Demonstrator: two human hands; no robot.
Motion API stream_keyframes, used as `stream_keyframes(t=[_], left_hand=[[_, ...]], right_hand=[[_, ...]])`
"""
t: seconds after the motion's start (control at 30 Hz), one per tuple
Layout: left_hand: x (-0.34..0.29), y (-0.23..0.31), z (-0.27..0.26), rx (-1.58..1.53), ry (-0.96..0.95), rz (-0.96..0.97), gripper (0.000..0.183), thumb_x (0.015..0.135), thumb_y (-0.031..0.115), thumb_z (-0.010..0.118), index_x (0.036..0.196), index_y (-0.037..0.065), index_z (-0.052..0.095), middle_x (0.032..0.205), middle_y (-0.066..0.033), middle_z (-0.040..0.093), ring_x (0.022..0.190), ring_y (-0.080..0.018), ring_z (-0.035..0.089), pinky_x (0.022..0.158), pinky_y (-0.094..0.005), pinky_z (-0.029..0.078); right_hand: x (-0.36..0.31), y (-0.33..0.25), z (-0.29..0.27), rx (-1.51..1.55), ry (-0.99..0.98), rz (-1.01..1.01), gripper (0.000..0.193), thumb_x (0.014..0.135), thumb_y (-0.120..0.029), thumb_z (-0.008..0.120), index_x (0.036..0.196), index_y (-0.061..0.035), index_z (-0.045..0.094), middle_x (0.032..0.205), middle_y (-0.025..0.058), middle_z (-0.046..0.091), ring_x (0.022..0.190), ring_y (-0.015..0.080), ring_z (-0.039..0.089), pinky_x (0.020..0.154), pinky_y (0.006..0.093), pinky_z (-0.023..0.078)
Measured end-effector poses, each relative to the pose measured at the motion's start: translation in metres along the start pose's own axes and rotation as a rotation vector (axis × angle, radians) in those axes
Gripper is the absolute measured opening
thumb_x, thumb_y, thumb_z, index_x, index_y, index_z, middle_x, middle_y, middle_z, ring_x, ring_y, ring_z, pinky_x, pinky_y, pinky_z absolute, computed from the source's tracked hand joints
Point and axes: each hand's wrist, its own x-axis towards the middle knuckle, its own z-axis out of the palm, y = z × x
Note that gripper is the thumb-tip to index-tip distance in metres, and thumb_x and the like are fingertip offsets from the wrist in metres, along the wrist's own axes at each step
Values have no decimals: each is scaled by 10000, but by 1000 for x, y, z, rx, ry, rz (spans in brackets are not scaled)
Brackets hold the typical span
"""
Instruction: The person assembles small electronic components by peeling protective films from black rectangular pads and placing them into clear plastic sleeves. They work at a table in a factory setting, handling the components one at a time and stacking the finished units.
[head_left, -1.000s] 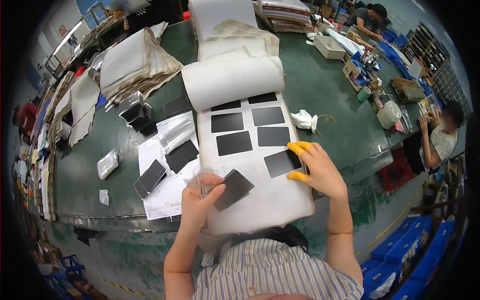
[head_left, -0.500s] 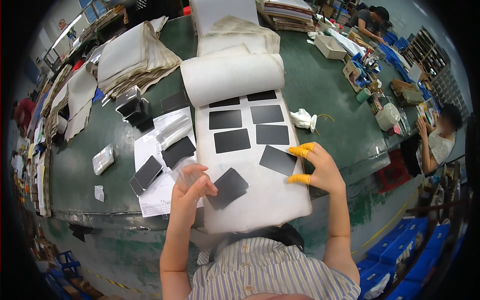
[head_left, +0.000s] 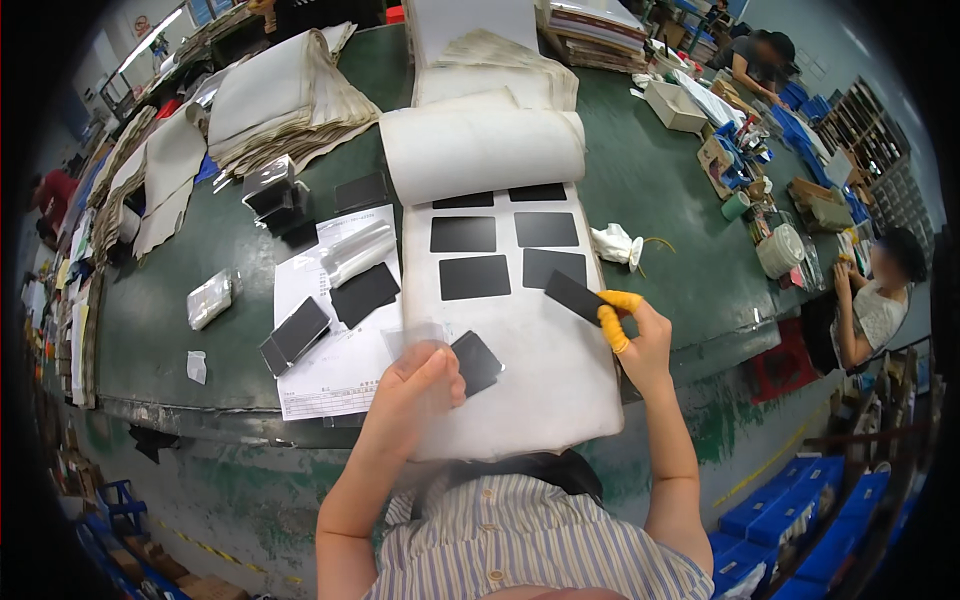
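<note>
My right hand (head_left: 638,335), with yellow finger cots on two fingers, pinches a black rectangular card (head_left: 574,296) above the right edge of a long white sheet (head_left: 540,390). Several more black cards (head_left: 474,276) lie in rows on that sheet, below its rolled-up upper end (head_left: 480,150). My left hand (head_left: 418,385) holds a thin clear film (head_left: 420,340) next to another black card (head_left: 477,362), which lies tilted on the sheet.
Loose black cards (head_left: 363,294), clear sleeves (head_left: 357,253) and a printed paper (head_left: 330,340) lie left of the sheet on the green table (head_left: 200,260). Stacks of white sheets (head_left: 280,90) fill the back. A white glove (head_left: 615,243) lies to the right. A seated person (head_left: 870,300) works at right.
My right hand has lifted its black card off the sheet and pulled back toward me. My left hand has risen with the clear film, leaving the tilted card on the sheet.
</note>
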Motion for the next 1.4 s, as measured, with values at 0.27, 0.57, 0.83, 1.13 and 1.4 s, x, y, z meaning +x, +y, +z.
stream_keyframes(t=[0.27,0.57,0.83,1.13,1.4], left_hand=[[-5,5,19,9,35,-36,222,913,130,580,1101,25,530,965,-101,633,833,-174,622,733,-303,518],[-8,-2,15,210,-8,26,203,848,74,664,1017,-5,586,892,-137,677,824,-205,662,791,-320,527],[-7,-4,5,565,12,59,386,738,121,785,1034,-14,578,874,-97,694,831,-120,648,763,-249,494],[-9,-5,5,519,-13,149,367,775,95,753,1073,-23,573,879,-88,691,815,-128,646,733,-248,501],[-8,-1,-1,375,35,100,200,804,104,725,946,13,617,921,-45,639,842,-114,603,751,-231,474]], right_hand=[[3,-33,6,973,73,341,266,976,-197,477,1145,-7,399,848,137,614,580,189,615,510,266,495],[6,-86,10,1001,-92,113,374,932,-46,526,1258,16,354,1013,151,585,753,204,649,679,302,553],[14,-93,19,828,-271,-46,367,927,-47,530,1254,8,374,992,161,606,774,224,653,737,318,527],[25,-104,22,482,-426,-33,349,867,-48,633,1188,18,513,1007,157,655,808,210,688,725,295,534],[23,-97,30,330,-628,-127,381,893,-81,599,1260,-11,524,791,108,652,611,150,611,584,269,483]])
